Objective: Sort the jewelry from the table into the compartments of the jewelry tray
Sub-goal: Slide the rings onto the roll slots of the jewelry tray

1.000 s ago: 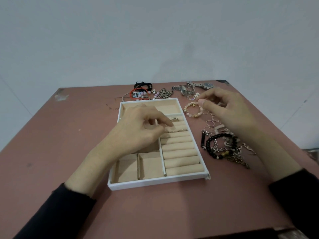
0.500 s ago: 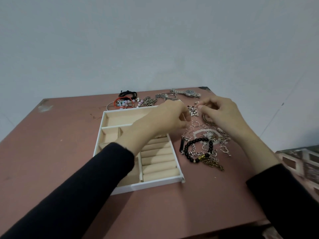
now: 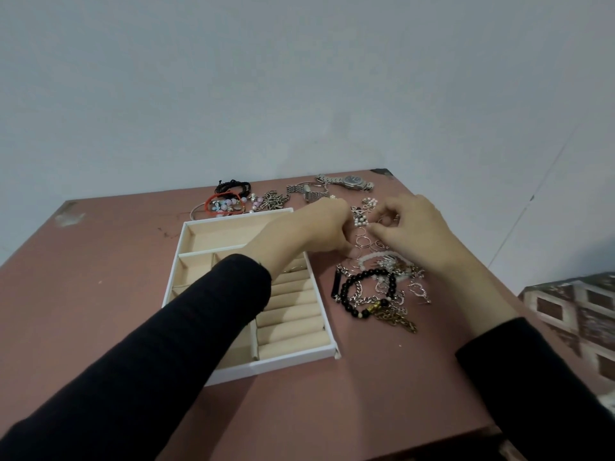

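Picking at rings [image 3: 362, 241] by the table's [image 3: 100, 294] right edge, we cannot tell what left hand [image 3: 316, 227] or right hand [image 3: 422, 231] grips; tray [image 3: 293, 361] looks nearly bare.

Dim, soft, wide-angle edge warping.

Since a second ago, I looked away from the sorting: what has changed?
The left hand left the jewelry tray and moved right to the loose rings beside it. The right hand shifted only slightly, near those rings. No grasp is clear. The tray and black bead bracelet stayed put.
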Available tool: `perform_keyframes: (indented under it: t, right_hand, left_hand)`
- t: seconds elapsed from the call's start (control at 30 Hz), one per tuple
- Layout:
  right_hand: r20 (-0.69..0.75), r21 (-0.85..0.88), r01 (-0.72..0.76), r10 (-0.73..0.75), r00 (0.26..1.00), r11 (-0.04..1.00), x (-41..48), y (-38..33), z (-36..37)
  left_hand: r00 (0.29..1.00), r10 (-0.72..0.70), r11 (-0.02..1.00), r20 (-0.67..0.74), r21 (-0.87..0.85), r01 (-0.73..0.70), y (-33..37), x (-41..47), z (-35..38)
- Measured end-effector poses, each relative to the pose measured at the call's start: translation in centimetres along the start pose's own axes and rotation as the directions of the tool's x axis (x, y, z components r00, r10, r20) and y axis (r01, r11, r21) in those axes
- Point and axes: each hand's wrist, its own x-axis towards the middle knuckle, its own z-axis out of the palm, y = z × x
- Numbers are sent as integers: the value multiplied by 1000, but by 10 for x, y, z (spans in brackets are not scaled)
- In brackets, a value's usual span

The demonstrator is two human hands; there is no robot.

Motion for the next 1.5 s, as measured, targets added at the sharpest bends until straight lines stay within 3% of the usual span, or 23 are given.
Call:
perform_keyframes:
  t: [0.27,0.73,0.9,1.1,1.27,1.4,1.5]
  right_hand:
    - [119,-242,38,-9,993,969,-4,-3,2]
    - [66,-44,16,-13,998,999,-5,-10,2]
    - [31,170,-29,24,999,985,-5,-8,1]
    - [111,-78,16,-8,994,997,-3,-2,6]
    - [155,15,-39,36,987,999,-3,-4,8]
    - [109,68,-60,53,993,996,-5,-9,8]
    - [70,208,-93,80,994,974,-7,-14,4]
  left_hand:
    - [991,-10,992,-136,-126,-8,-4,-10,-3]
    - [969,-56,966,-239,-260,-8,-20,-36,-18]
    - [956,-50,945,-289,-324,-49,-25,-56,-22]
    - [943,-77,952,-325,-304,-28,-36,-76,-20]
    - [942,-83,952,-324,-306,-22,-38,-78,-18]
    - [939,-90,948,-331,-319,-22,-37,-80,-18]
    - [934,-113,942,-339,-335,-7,-40,-85,-17]
